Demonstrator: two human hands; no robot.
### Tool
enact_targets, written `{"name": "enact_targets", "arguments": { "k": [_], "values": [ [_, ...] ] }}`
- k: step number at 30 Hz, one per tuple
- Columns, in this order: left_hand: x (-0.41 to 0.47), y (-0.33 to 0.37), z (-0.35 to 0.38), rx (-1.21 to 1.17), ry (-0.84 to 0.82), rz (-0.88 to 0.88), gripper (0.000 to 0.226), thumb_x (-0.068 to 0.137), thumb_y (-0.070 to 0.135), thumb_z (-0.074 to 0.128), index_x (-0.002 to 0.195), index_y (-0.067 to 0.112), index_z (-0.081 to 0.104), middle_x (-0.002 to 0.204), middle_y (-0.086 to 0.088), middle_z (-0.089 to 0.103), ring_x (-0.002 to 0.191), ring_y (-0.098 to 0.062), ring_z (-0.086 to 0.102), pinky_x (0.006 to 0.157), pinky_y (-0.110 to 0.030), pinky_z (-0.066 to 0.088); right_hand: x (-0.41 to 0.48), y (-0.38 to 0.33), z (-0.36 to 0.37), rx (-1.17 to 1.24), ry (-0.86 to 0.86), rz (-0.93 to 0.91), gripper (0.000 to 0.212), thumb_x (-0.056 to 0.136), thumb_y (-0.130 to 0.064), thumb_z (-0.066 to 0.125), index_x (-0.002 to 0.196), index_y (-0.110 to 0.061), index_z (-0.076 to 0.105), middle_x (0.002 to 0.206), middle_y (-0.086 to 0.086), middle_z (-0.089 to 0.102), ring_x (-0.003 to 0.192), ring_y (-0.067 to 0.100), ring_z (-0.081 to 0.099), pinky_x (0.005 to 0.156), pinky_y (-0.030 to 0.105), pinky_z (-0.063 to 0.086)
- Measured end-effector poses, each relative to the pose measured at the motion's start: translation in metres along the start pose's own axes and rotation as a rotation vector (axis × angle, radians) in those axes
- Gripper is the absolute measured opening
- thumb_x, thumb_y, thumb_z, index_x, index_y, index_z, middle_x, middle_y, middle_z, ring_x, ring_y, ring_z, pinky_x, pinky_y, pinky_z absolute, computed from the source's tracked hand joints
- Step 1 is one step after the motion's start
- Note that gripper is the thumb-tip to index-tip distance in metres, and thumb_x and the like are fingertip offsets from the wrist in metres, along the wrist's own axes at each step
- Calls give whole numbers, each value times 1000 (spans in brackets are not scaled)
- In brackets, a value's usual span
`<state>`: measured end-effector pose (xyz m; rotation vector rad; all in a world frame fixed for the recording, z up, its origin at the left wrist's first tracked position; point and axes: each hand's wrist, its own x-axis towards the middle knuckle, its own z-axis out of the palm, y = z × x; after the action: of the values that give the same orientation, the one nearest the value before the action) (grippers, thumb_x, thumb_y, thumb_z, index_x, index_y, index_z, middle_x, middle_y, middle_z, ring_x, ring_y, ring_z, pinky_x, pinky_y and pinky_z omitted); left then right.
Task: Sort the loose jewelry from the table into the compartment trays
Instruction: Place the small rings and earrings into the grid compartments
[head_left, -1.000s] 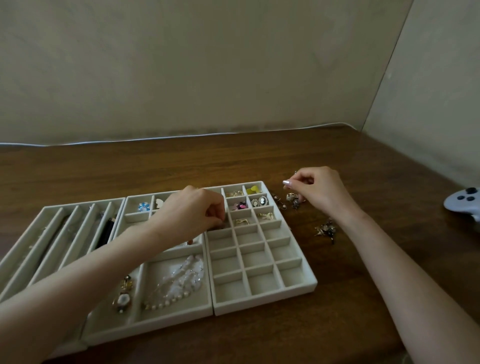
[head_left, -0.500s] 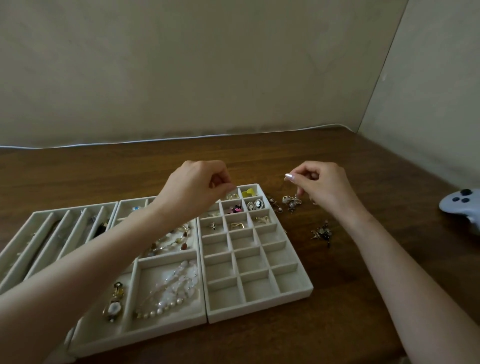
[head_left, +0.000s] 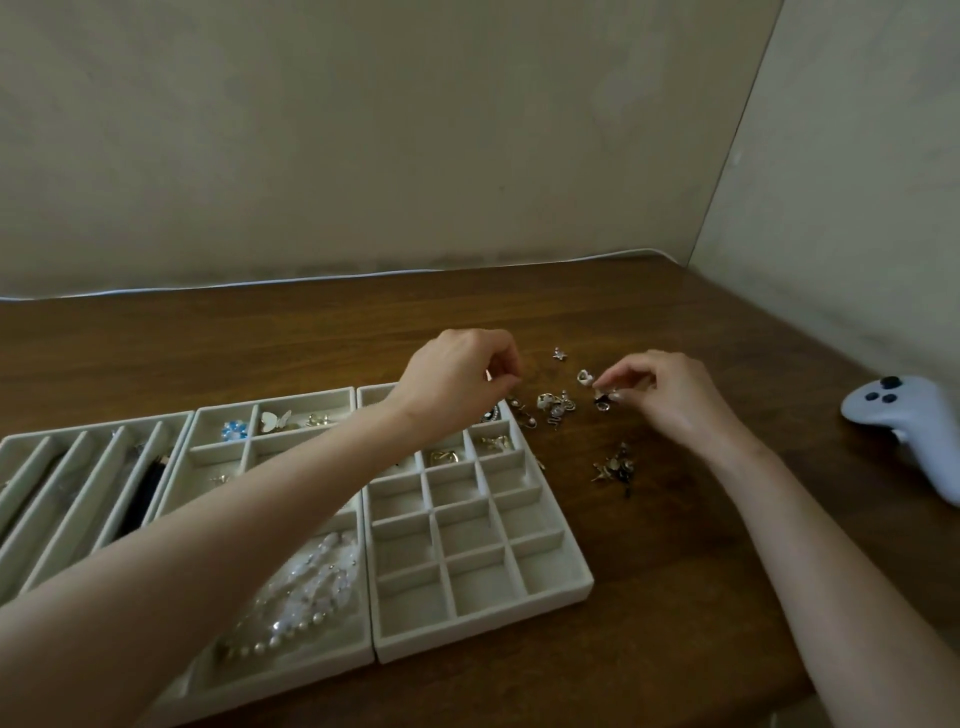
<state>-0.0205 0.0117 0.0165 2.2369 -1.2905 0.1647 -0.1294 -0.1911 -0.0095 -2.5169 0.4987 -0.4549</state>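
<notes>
Three pale felt trays lie side by side: a grid tray (head_left: 550, 582), a middle tray (head_left: 332, 670) with a pearl strand (head_left: 306, 597), and a long-slot tray (head_left: 31, 499). The grid tray's far cells hold small gold pieces (head_left: 444, 457). Loose jewelry (head_left: 553, 408) lies on the table just right of the grid tray, with a star charm (head_left: 559, 355), a white ring (head_left: 585, 376) and a gold cluster (head_left: 615, 467). My left hand (head_left: 457, 379) hovers over the grid tray's far right corner, fingertips curled together; any piece between them is hidden. My right hand (head_left: 670, 395) pinches a small dark-and-gold piece (head_left: 602, 400) at the pile.
A white game controller (head_left: 904, 431) lies at the table's right side. The wooden table (head_left: 675, 571) meets walls at the back and right. A blue flower piece (head_left: 234, 430) and a white butterfly piece (head_left: 272, 420) sit in the middle tray's far cells.
My left hand rose out of the grid tray and moved right toward the loose pile. My right hand dropped from above the pile onto a small piece.
</notes>
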Motion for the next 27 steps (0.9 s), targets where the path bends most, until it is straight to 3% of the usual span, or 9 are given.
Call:
{"name": "enact_targets", "arguments": {
  "k": [4,8,19,27],
  "values": [
    [21,3,15,129,-144,3,13,89,23,60,101,21,65,105,2,61,101,-15,53,86,-36,49,2,-7,11,-27,18,-148,25,88,-12,64,99,-33,70,98,-8,57,91,9,52,80,27,44],
    [38,6,25,232,-272,12,16,91,25,56,103,25,66,115,1,59,116,-21,45,97,-41,41,4,-6,18,-134,17,-227,21,90,-17,62,101,-32,71,94,-11,54,95,8,46,76,24,35],
    [48,-3,35,218,-302,-32,24,90,21,57,114,23,62,120,0,57,118,-21,44,99,-40,40,7,-5,19,-219,17,-163,23,92,-20,59,110,-30,69,103,-8,54,97,7,43,76,22,34],
    [54,-6,39,164,-312,-56,12,86,33,62,95,25,61,106,3,60,107,-16,50,94,-38,44,8,-4,14,-173,60,-115,21,93,-19,58,108,-27,69,106,-7,56,97,6,44,77,22,35]
  ]
}}
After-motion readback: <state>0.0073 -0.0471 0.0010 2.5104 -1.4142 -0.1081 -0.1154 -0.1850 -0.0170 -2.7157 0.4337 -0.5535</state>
